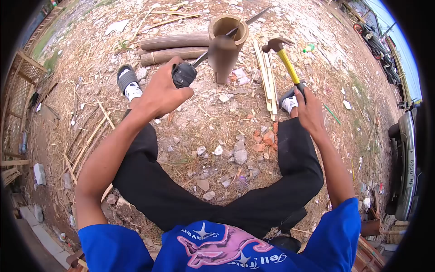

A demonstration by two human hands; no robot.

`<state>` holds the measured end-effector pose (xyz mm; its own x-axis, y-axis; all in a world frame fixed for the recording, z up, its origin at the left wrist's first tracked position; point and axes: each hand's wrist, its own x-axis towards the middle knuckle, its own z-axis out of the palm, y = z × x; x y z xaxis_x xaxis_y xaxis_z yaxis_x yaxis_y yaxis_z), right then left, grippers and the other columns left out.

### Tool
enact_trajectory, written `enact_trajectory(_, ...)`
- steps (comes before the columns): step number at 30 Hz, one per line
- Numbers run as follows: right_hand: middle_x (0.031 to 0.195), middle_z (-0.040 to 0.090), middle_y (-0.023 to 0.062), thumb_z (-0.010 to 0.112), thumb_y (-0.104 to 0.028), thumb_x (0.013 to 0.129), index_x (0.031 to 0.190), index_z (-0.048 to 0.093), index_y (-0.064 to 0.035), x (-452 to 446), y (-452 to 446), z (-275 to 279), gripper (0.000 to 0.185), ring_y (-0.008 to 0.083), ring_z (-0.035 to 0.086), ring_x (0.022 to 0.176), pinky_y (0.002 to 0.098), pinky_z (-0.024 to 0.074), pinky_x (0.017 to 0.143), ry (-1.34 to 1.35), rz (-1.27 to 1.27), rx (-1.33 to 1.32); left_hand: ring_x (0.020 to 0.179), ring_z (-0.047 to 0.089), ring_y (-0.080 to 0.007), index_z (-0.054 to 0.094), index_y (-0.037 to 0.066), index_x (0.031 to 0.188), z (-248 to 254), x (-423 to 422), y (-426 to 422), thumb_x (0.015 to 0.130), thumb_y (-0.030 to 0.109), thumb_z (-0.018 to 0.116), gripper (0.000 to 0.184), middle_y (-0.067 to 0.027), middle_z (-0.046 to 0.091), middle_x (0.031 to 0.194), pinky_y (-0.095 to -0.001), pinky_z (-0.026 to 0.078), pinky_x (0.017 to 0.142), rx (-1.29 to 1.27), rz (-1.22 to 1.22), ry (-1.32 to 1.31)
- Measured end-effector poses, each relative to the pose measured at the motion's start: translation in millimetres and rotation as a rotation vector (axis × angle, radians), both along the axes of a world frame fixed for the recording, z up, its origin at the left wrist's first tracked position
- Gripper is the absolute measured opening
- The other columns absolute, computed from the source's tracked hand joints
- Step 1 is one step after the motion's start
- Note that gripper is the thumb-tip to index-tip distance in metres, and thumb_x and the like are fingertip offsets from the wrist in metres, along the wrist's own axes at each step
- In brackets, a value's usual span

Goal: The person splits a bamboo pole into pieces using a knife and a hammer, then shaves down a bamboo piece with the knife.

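My left hand (162,93) is closed around the black-wrapped handle of a long knife (257,16). Its blade slants away to the upper right across the mouth of an upright bamboo section (243,34), whose front is partly blurred, so how deep the blade sits cannot be told. In my right hand (310,109) is a claw hammer (286,62) with a yellow and black handle, its fingers wrapped round the grip. The hammer's head is raised to the right of the bamboo, apart from both bamboo and knife.
Two bamboo poles (174,41) lie behind the knife handle. Split bamboo strips (267,75) lie beside my right foot, and more strips (90,136) are at the left. Broken bricks (267,138) and stones (240,154) litter the ground between my legs. A vehicle (404,163) stands at far right.
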<state>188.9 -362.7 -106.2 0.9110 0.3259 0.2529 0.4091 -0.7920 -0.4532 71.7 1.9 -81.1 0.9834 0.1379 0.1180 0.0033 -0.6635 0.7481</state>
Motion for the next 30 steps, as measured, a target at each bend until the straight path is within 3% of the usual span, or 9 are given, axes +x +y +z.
enact_trajectory(3, 0.068, 0.058, 0.0215, 0.047, -0.034, 0.101, 0.100, 0.057, -0.0011, -7, -15, -42, 0.034, 0.0386, 0.059, 0.063, 0.0452, 0.0414, 0.058, 0.051, -0.085, -0.030, 0.080, 0.058, -0.0237, 0.054, 0.001, 0.109, 0, 7, -5, 0.069, 0.016, 0.066, 0.044, -0.0129, 0.061, 0.087, -0.0336, 0.046, 0.077, -0.032, 0.018, -0.018)
enact_trajectory(6, 0.065, 0.055, 0.0194, 0.047, -0.037, 0.101, 0.098, 0.057, -0.0012, -2, 7, 1, 0.037, 0.0333, 0.056, 0.058, 0.0434, 0.0400, 0.056, -0.093, -0.030, 0.110, 0.077, 0.053, -0.0161, 0.052, 0.001, 0.110, 3, 10, -19, 0.069, 0.012, 0.065, 0.044, -0.0065, 0.058, 0.087, -0.0291, 0.045, 0.073, -0.051, -0.024, 0.061)
enact_trajectory(9, 0.064, 0.054, 0.0178, 0.048, -0.038, 0.102, 0.097, 0.056, -0.0013, -5, 32, 62, 0.038, 0.0280, 0.049, 0.055, 0.0406, 0.0388, 0.054, -0.194, -0.048, 0.381, 0.077, 0.060, -0.0286, 0.053, 0.002, 0.107, -8, 11, -15, 0.068, 0.017, 0.066, 0.044, -0.0146, 0.062, 0.083, -0.0369, 0.047, 0.076, -0.051, 0.027, -0.065)
enact_trajectory(15, 0.063, 0.051, 0.0151, 0.049, -0.041, 0.101, 0.096, 0.055, -0.0017, 10, 26, 32, 0.040, 0.0244, 0.049, 0.055, 0.0384, 0.0378, 0.054, -0.214, 0.004, 0.094, 0.078, 0.055, -0.0212, 0.052, 0.002, 0.105, -3, 7, -16, 0.069, 0.013, 0.065, 0.040, -0.0093, 0.058, 0.083, -0.0329, 0.045, 0.075, -0.006, -0.035, 0.024)
enact_trajectory(17, 0.063, 0.050, 0.0110, 0.049, -0.043, 0.101, 0.097, 0.056, -0.0016, 0, 28, 63, 0.042, 0.0185, 0.048, 0.056, 0.0376, 0.0360, 0.052, -0.179, -0.014, 0.190, 0.078, 0.053, -0.0167, 0.052, 0.002, 0.106, -4, 6, -16, 0.069, 0.011, 0.065, 0.040, -0.0065, 0.057, 0.084, -0.0305, 0.044, 0.076, -0.009, -0.016, 0.033)
enact_trajectory(20, 0.059, 0.036, -0.0068, 0.048, -0.036, 0.103, 0.092, 0.056, -0.0061, -23, 35, 118, 0.033, 0.0008, 0.032, 0.049, 0.0187, 0.0258, 0.044, -0.207, 0.144, 0.701, 0.078, 0.053, -0.0166, 0.053, 0.002, 0.106, -7, 6, -16, 0.069, 0.011, 0.065, 0.041, -0.0067, 0.057, 0.084, -0.0307, 0.045, 0.076, -0.026, -0.013, 0.039)
enact_trajectory(23, 0.059, 0.037, -0.0058, 0.044, -0.036, 0.104, 0.085, 0.052, -0.0071, -25, 33, 125, 0.035, 0.0023, 0.035, 0.048, 0.0206, 0.0286, 0.044, -0.380, 0.312, 0.940, 0.077, 0.053, -0.0168, 0.053, 0.002, 0.107, -8, 6, -16, 0.069, 0.011, 0.065, 0.041, -0.0066, 0.057, 0.084, -0.0308, 0.045, 0.075, -0.025, -0.014, 0.037)
enact_trajectory(27, 0.067, 0.059, 0.0127, 0.046, -0.037, 0.102, 0.105, 0.060, -0.0021, 20, 16, 4, 0.037, 0.0275, 0.058, 0.057, 0.0418, 0.0419, 0.054, -0.219, -0.015, 0.053, 0.075, 0.053, -0.0184, 0.053, 0.001, 0.106, -4, 4, -22, 0.069, 0.012, 0.065, 0.041, -0.0079, 0.057, 0.083, -0.0314, 0.044, 0.073, -0.023, 0.004, 0.012)
enact_trajectory(30, 0.071, 0.059, 0.0166, 0.047, -0.040, 0.102, 0.100, 0.059, -0.0013, 12, -1, -1, 0.041, 0.0258, 0.057, 0.064, 0.0403, 0.0412, 0.058, -0.077, -0.112, 0.077, 0.077, 0.054, -0.0192, 0.053, 0.000, 0.106, -13, 8, -23, 0.069, 0.013, 0.065, 0.041, -0.0093, 0.058, 0.082, -0.0329, 0.045, 0.076, -0.022, -0.008, 0.004)
